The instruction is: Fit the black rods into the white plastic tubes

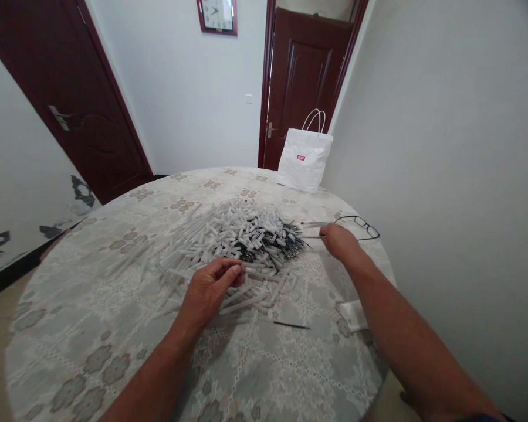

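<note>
Left hand (209,290) fingers curled on white tubes (229,246); right hand (341,241) pinching one, beside glasses (361,225).

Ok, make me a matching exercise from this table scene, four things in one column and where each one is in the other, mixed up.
Things:
1. white paper bag
2. eyeglasses
3. left hand
4. loose black refill

Places:
A. on the near edge of the pile of white pen tubes
B. alone on the tablecloth, nearer the camera than the pile
C. at the far edge of the table, before the door
D. just beyond the right hand, near the wall

Pairs: 1-C, 2-D, 3-A, 4-B
</note>
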A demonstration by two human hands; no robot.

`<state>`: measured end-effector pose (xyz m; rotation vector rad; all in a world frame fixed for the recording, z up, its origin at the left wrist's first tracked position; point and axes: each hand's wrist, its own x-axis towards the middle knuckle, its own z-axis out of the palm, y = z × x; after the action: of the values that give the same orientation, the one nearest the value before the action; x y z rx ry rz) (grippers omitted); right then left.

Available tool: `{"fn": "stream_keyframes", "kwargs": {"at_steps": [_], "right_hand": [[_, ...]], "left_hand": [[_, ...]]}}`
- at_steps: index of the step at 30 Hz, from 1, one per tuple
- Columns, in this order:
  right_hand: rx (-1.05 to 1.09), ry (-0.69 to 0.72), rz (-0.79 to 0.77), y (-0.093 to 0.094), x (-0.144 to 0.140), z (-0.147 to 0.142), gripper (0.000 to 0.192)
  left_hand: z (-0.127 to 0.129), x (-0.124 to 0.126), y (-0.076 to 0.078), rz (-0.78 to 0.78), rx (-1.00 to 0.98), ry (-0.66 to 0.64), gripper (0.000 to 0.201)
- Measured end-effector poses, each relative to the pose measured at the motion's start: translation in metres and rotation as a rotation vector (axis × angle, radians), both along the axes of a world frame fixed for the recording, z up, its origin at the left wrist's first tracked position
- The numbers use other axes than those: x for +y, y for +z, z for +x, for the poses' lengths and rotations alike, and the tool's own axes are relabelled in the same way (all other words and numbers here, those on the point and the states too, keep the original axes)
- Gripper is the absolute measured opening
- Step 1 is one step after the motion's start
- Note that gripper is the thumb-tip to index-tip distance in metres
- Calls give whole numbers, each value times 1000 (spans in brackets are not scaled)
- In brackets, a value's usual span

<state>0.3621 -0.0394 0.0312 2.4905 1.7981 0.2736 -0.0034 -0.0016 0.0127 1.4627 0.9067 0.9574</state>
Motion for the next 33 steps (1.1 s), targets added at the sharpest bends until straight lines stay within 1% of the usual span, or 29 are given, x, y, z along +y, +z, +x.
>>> {"fn": "stream_keyframes", "kwargs": {"at_steps": [3,6,10,16,22,27,29,33], "right_hand": [[-14,-90,-36,-18,14,35,25],[-21,-123,-57,-35,26,53,27],[-28,-111,-52,-49,43,64,30],[-26,-77,-64,-60,62,68,28],[-43,-72,-50,-65,64,68,29],[-33,-44,-90,-59,61,67,32],[-21,-19,-119,-56,58,67,31],[-14,-14,-163,-46,50,68,30]], "left_hand": [[-2,2,-1,4,51,19,38],[-3,2,-2,10,95,10,40],[-3,2,-4,27,140,9,38],[-5,1,-2,63,213,24,34],[-5,1,-3,71,247,32,35],[-6,1,-4,114,273,7,34],[-8,1,-4,188,329,-2,33],[-9,4,-8,450,508,65,24]]}}
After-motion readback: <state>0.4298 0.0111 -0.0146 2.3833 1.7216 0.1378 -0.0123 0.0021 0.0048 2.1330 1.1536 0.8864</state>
